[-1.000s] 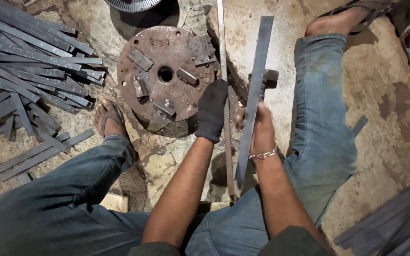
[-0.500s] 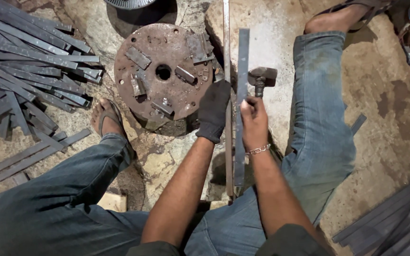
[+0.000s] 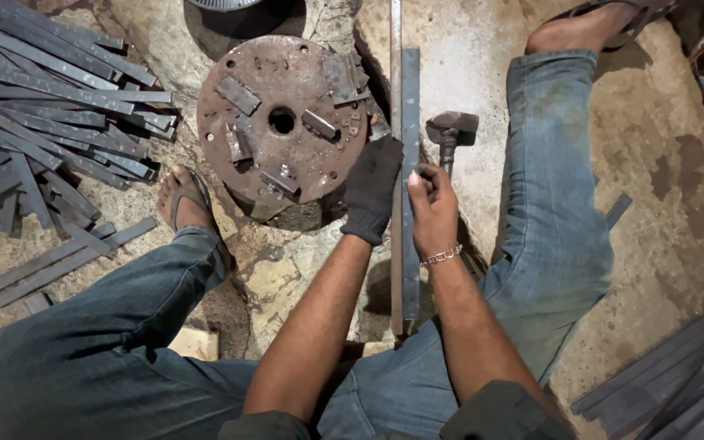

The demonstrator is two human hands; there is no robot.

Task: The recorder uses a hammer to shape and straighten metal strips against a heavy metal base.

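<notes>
Hammer [image 3: 451, 130] now lying released at upper centre; right hand [image 3: 432, 210] and gloved left hand [image 3: 373, 189] are both gripping the flat steel strip [image 3: 410, 122].

I see a black knit glove on my left hand [image 3: 372, 189] and a silver chain bracelet [image 3: 442, 257] on my bare right hand [image 3: 432, 210]. The flat steel strip [image 3: 410, 106] between them is dull grey. Far left, the round plate [image 3: 283, 122] is rust-brown. My jeans [image 3: 560, 220] are faded blue; the floor [image 3: 662, 187] is mottled tan.
</notes>
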